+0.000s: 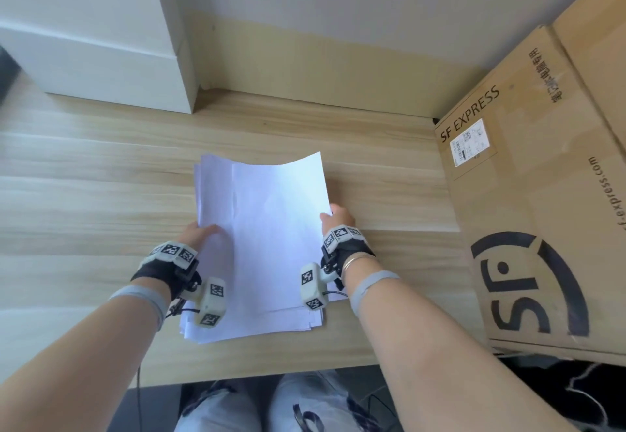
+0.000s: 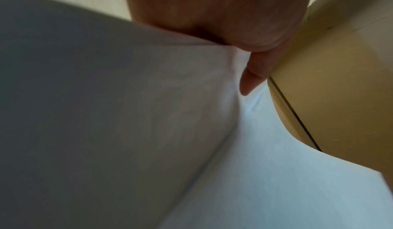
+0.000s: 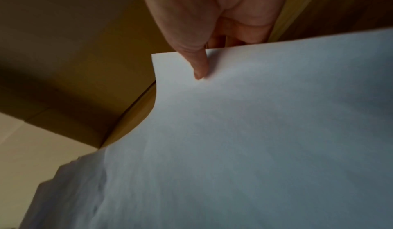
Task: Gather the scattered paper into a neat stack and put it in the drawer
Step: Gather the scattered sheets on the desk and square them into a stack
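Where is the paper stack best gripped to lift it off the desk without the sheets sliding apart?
Probably by its two long side edges, one hand from each side, as now: the left hand and right hand pinch the paper stack mid-length. The sheets are uneven at the near end and the top sheet curls up at the far end, so end grips would let them fan.

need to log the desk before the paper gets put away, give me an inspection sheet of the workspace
surface: light wood desk, bare around the paper.
job's things: white paper stack gathered, edges uneven, top sheet curling up; no drawer in view.
clutter: cardboard box at right, white box at back left.
grippers: left hand and right hand each grip a side edge of the stack.
cables: thin black cable hanging below the left wrist.
surroundings: white wall behind the desk.
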A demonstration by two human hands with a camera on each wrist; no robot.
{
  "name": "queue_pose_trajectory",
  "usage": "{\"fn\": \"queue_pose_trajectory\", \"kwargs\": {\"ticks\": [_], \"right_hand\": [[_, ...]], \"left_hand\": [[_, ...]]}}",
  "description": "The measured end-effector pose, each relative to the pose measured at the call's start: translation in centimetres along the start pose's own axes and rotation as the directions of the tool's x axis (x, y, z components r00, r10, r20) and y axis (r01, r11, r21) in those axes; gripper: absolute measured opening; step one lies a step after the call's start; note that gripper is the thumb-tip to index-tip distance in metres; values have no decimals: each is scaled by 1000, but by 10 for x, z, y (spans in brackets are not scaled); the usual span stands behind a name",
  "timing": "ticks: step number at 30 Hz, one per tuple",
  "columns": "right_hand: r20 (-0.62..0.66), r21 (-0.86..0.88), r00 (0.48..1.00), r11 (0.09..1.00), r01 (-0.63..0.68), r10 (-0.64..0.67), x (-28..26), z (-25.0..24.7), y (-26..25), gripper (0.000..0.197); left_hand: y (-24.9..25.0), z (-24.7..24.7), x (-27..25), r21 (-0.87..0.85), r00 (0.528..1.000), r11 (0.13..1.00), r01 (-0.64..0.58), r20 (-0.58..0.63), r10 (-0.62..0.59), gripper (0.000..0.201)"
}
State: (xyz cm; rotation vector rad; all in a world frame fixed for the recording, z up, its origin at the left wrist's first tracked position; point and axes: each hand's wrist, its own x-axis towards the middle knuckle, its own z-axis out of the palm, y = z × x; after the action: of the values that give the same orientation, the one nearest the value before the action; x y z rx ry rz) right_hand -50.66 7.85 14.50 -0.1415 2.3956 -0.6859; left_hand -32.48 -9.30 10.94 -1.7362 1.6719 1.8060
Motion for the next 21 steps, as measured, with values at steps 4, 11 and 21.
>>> {"fn": "queue_pose_trajectory", "kwargs": {"ticks": [4,11,21], "right_hand": [[16,25,999,999,-42,42,-3,18,-3,61],[136,-83,990,996,37,-25,-6,38,2,76],[37,305,997,951,59,-73,6,-20,-13,32]], "left_hand": [[1,5,-3,-15,1000,1000,-18,11,18,50],[6,21,-7,-3,998,999,-38,58,38,44],[51,9,-30,-136,951,946,-295,50,304,20]]}}
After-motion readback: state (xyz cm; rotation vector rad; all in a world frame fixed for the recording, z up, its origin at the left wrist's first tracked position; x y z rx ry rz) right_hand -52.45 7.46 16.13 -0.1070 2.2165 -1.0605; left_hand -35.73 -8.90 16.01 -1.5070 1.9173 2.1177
